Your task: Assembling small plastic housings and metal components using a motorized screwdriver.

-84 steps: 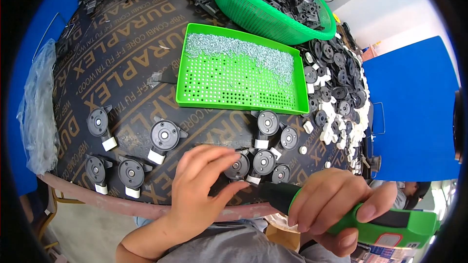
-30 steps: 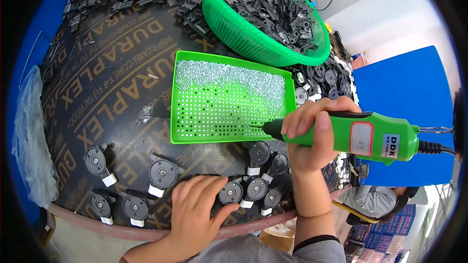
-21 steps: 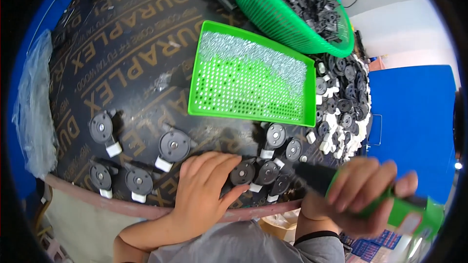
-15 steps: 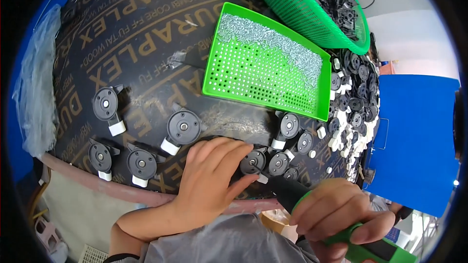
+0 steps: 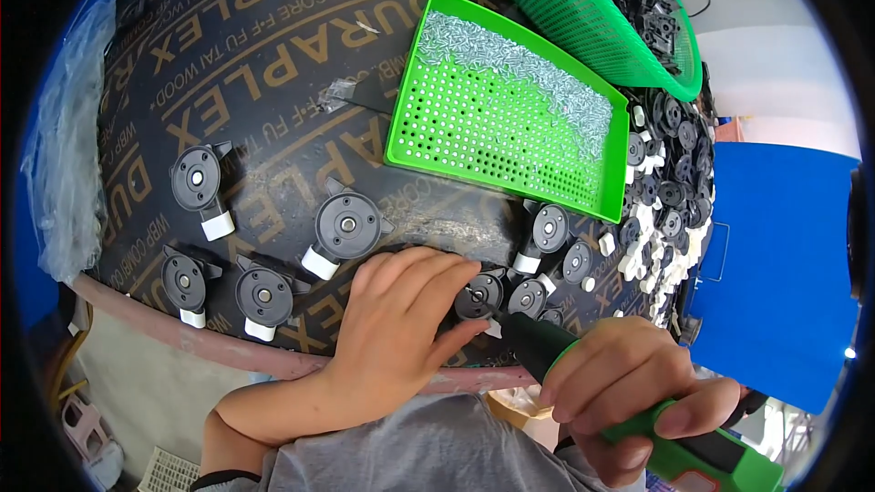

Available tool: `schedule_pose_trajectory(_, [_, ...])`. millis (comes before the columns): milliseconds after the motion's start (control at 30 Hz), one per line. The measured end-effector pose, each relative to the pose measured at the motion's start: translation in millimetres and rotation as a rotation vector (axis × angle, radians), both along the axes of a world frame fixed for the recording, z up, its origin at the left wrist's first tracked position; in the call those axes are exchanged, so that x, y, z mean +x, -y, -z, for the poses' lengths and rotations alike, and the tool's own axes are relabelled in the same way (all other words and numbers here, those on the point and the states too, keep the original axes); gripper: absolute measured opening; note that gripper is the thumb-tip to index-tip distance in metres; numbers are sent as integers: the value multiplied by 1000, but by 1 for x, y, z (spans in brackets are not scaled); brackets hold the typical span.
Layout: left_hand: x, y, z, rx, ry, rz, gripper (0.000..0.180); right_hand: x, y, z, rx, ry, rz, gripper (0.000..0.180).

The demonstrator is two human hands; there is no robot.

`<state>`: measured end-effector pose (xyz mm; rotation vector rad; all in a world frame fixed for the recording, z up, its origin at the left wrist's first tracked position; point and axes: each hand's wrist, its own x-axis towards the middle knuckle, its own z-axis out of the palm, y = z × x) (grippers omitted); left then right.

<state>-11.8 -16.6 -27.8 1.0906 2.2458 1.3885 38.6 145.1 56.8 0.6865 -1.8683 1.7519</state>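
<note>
A round black plastic part [image 5: 476,302] with a white tab lies near the table's front edge. My left hand [image 5: 392,314] steadies it, fingers curled along its far left side and thumb at its near edge. My right hand [image 5: 629,383] is wrapped round a green and black electric screwdriver [image 5: 538,343]. The driver slants to the left, and its thin bit reaches the face of the round part near its centre. Whether the bit sits in a screw is too small to tell.
Several similar black parts [image 5: 348,225] with white tabs lie to the left, more to the right. Beyond them stands a green tray [image 5: 510,189] of small silvery screws. A green basket [image 5: 565,23] of black pieces and a heap of black discs and white pieces [image 5: 643,255] lie at right.
The screwdriver's bit has shifted slightly across the round part, toward its centre. My left hand keeps its hold on the part. The whole view has moved a little.
</note>
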Motion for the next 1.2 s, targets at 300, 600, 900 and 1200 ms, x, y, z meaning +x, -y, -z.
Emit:
schedule_pose_trajectory(300, [0, -1, -1, -1, 6, -8, 51, -3, -4, 1, 24, 31, -47, 27])
schedule_pose_trajectory(600, [3, -4, -1, -6, -40, -37, 50, -1, 15, -1, -14, 183, 264, 26])
schedule_pose_trajectory(900, [10, -7, -3, -2, -84, -27, 50, -20, -19, -21, -94, -70, 352, 23])
schedule_pose_trajectory(1200, [5, -7, -2, -46, -70, -21, 54, -60, -56, 26, -108, -4, 496, 26])
